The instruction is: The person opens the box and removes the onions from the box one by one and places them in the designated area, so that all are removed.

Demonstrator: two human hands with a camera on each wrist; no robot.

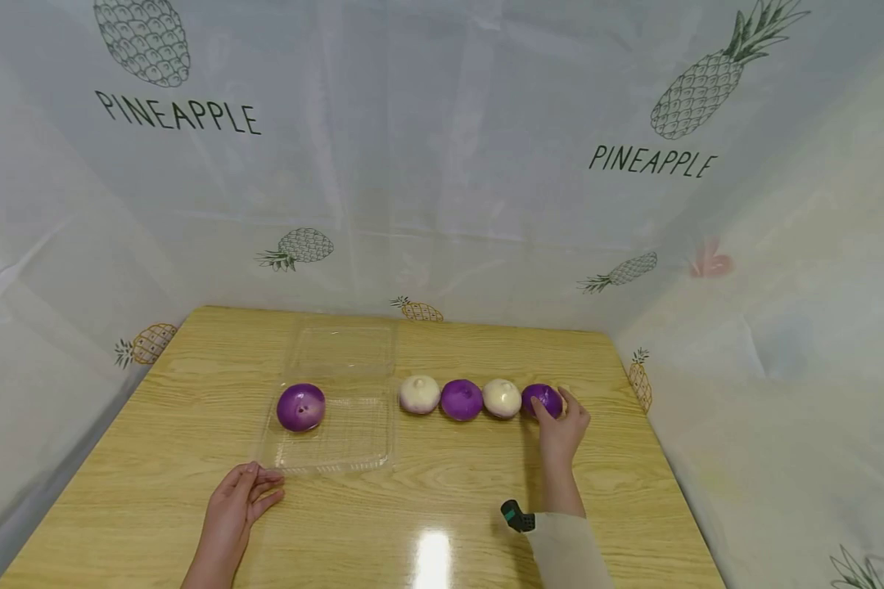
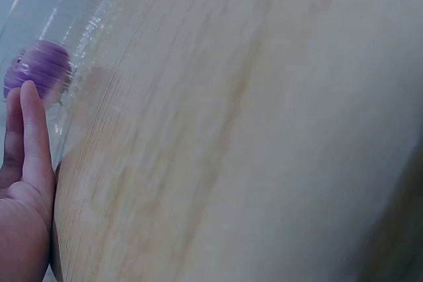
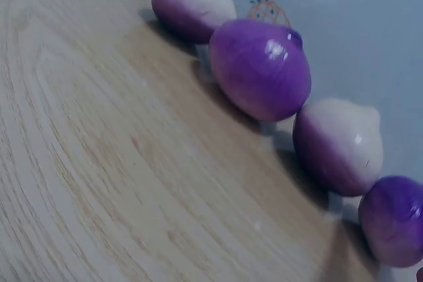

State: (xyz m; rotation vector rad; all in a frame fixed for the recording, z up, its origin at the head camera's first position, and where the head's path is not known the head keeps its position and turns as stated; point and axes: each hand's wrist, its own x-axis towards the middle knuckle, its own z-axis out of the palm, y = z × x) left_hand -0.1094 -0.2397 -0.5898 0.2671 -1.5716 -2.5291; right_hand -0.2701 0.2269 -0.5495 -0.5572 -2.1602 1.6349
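Observation:
At the right end of a row, my right hand holds a purple onion, thumb on its near side and fingers round its right. Left of it sit a white-topped onion, a purple onion and another white-topped onion, side by side. A clear plastic container lies with its lid folded back. In its left part rests one purple onion. My left hand is at the container's front left corner; its fingers look straight in the left wrist view.
The wooden table ends at a pale curtain printed with pineapples, which closes in the back and both sides. A small black device sits at my right sleeve.

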